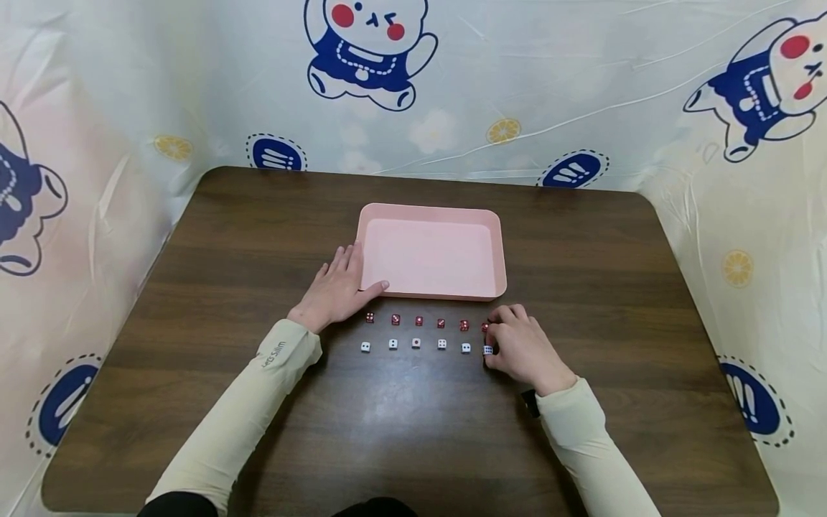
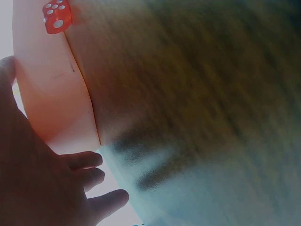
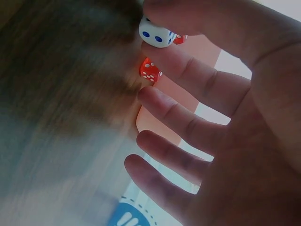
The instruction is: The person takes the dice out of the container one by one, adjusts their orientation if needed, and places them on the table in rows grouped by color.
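A shallow pink tray [image 1: 433, 251] lies on the brown table. My left hand [image 1: 334, 289] is at the tray's left side, with its fingers extended along the edge and the thumb over the front rim. In front of the tray, dice stand in two rows: red dice [image 1: 418, 321] behind, white dice [image 1: 416, 343] nearer me. At the right end, my right hand [image 1: 525, 350] pinches a white die [image 3: 156, 34] between thumb and index finger. Its other fingers are spread beside a red die [image 3: 149, 71] in the right wrist view.
The wooden table [image 1: 620, 301] extends to both sides of the dice and tray. Behind it and at its sides hangs a pale printed curtain [image 1: 555, 79] with cartoon figures. A dark band [image 1: 530, 403] shows at the right wrist.
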Tool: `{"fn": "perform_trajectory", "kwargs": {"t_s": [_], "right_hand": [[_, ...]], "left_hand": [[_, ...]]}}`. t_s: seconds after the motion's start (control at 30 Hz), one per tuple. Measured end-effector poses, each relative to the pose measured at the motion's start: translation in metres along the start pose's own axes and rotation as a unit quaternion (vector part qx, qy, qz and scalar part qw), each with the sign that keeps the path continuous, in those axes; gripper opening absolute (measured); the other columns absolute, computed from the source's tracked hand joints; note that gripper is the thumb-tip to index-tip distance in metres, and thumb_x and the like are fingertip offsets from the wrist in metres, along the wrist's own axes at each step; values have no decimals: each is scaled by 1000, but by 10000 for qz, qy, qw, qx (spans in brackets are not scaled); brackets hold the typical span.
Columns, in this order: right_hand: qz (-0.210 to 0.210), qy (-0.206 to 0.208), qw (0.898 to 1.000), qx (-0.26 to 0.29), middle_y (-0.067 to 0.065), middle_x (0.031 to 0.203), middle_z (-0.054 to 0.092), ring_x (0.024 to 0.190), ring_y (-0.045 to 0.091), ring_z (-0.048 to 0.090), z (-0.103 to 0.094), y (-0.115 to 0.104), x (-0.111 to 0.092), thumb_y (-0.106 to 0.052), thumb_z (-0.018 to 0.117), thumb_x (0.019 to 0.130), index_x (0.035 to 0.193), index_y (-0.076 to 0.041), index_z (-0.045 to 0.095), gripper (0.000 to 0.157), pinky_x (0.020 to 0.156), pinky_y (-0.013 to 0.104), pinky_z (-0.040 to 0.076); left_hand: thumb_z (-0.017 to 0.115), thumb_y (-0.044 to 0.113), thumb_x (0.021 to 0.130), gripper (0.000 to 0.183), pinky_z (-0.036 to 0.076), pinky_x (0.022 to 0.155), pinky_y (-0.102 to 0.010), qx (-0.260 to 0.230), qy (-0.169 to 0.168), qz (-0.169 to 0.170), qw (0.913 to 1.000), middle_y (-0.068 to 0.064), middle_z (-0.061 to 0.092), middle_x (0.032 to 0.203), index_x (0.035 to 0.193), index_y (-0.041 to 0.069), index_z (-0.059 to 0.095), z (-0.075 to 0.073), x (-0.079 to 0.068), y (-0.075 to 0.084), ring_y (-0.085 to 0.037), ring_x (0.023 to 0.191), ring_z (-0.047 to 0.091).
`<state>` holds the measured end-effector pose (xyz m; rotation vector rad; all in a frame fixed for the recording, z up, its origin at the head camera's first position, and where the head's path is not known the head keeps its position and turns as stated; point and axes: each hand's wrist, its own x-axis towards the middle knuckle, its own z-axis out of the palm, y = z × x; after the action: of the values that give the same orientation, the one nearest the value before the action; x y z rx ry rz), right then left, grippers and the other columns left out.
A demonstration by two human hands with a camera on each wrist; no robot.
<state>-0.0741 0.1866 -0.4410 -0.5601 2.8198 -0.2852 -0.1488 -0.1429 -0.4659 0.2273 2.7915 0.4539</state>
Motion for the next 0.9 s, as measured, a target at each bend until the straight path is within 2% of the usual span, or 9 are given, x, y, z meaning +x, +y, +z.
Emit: {"fn": "perform_trajectory", "kwargs": {"t_s": [0.63, 0.9], "right_hand": [[76, 16, 9999, -102, 13, 120, 58, 119, 36, 44, 2, -1, -1, -22, 78, 73, 74, -13, 70, 12, 96, 53, 42], [111, 14, 9999, 52, 13, 122, 58, 120, 35, 43, 1, -2, 1, -25, 78, 74, 75, -14, 69, 15, 99, 54, 41]], "left_hand": [[28, 79, 86, 104, 16, 116, -62, -21, 1, -11, 10000, -15, 4, 163, 155, 9, -8, -1, -2, 1, -34, 151, 4], [27, 79, 86, 104, 14, 116, -62, -24, -21, -34, 10000, -15, 3, 163, 154, 9, -8, -1, -2, -2, -35, 151, 3]]}}
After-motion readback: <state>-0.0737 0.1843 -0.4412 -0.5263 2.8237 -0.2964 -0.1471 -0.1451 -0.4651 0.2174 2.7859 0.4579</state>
